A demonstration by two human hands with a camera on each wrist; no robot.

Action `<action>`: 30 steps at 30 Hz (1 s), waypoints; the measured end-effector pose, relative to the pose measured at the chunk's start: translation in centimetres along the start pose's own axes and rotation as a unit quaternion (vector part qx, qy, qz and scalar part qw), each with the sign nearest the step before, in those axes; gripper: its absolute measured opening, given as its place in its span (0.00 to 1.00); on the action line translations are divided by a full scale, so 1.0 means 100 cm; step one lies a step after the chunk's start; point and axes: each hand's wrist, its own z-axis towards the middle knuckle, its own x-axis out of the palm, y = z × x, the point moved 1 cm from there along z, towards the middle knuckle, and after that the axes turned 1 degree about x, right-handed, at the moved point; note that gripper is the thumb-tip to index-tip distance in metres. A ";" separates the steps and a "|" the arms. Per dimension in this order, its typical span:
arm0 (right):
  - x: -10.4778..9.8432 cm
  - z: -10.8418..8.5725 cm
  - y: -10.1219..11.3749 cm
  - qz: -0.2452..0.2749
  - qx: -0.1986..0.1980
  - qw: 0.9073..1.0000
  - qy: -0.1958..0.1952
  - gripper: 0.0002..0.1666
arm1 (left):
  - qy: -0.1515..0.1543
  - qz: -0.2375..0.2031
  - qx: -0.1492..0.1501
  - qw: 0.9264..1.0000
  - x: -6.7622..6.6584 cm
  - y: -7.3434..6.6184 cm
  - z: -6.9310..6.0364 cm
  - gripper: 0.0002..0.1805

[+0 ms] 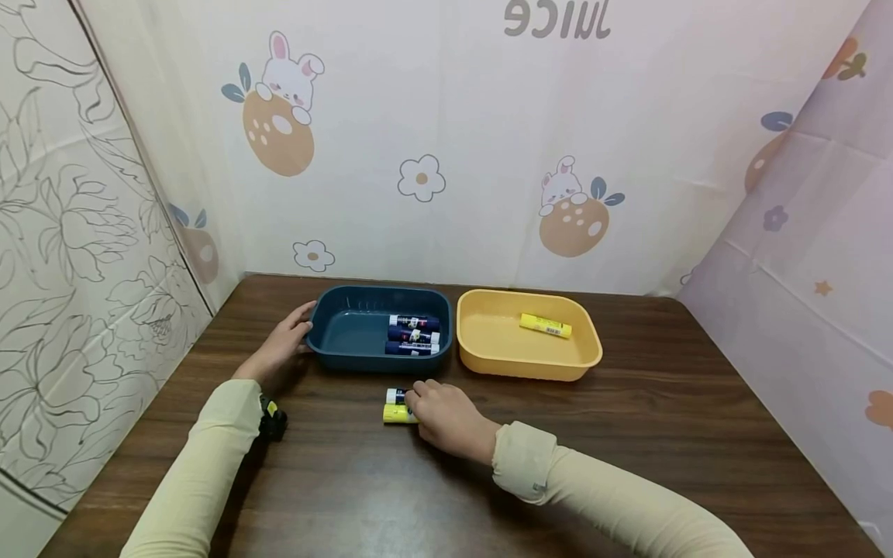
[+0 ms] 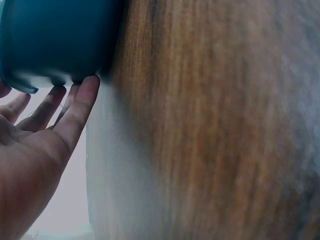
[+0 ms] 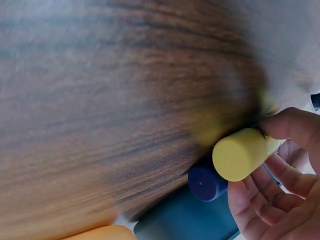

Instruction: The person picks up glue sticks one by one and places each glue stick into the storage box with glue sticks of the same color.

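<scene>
Only wrist-visible, end of yellow stick right hand pinches, straight left fingers touching blue tray

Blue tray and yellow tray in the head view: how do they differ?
The blue tray holds three dark sticks; the yellow tray holds one yellow stick. The left hand touches the blue tray, while no hand touches the yellow tray. Both have rounded corners and stand on the table.

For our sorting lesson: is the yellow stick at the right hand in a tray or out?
Out: in the head view, the yellow stick is nearer the camera than the blue tray and yellow tray.
</scene>
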 end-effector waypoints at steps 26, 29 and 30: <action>-0.028 -0.008 -0.014 0.018 -0.009 0.999 -0.050 0.18 | -0.004 0.000 -0.003 1.000 -0.001 0.001 0.001 0.30; -0.036 -0.009 -0.020 0.023 -0.005 0.998 -0.059 0.18 | -0.004 0.002 -0.004 1.000 -0.001 0.001 0.002 0.29; -0.040 -0.010 -0.023 0.025 -0.002 0.998 -0.062 0.18 | -0.004 0.002 -0.004 1.000 -0.001 0.002 0.002 0.29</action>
